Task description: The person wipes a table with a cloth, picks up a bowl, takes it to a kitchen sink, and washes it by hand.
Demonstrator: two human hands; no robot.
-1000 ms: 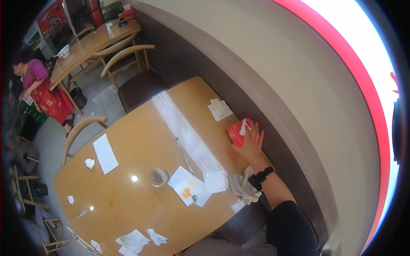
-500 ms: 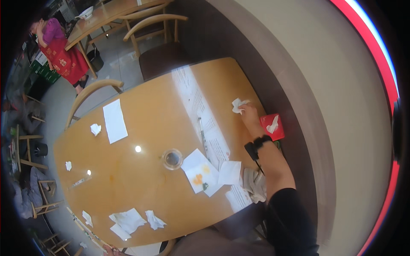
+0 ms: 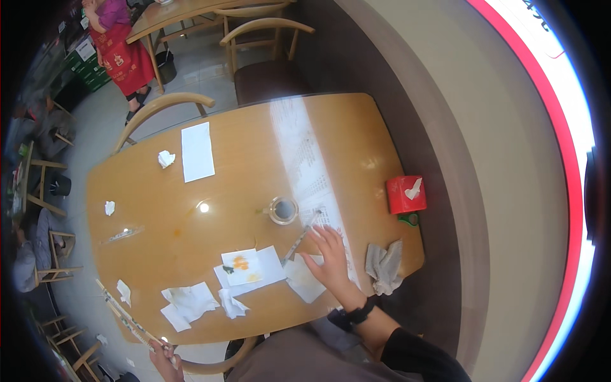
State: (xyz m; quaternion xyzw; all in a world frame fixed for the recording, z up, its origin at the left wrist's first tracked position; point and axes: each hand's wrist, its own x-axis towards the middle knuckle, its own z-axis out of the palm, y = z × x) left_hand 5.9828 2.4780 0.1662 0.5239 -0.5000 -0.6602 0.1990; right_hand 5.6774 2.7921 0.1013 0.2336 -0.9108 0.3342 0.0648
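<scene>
At the near right of the table [image 3: 159, 254] my right hand [image 3: 331, 258] is open, fingers spread, holding nothing. Its fingertips are over a slim printed wrapper [image 3: 298, 244] and the printed white strip; whether they touch is unclear. Beside the thumb lies a white napkin [image 3: 304, 280]. Further left, a food-stained napkin [image 3: 242, 268] rests on a plain white sheet [image 3: 272, 262]. My left hand [image 3: 167, 361], low at the left, is closed around long, thin, printed strips [image 3: 127, 318] that look like chopstick sleeves. Beyond the wrapper stands a glass cup [image 3: 283, 210] with dark contents.
A red tissue box [image 3: 407, 195] stands by the wall, with a green roll near it. A grey cloth [image 3: 384, 267] lies at the right edge. Crumpled tissues [image 3: 189, 300] and a white sheet [image 3: 198, 153] lie leftward. Chairs [image 3: 165, 105] and a person in a red apron [image 3: 124, 60] are beyond.
My right hand has come back from the far right, where it held a crumpled tissue; that tissue is out of sight. The stained napkin lies further left. The view has shifted.
</scene>
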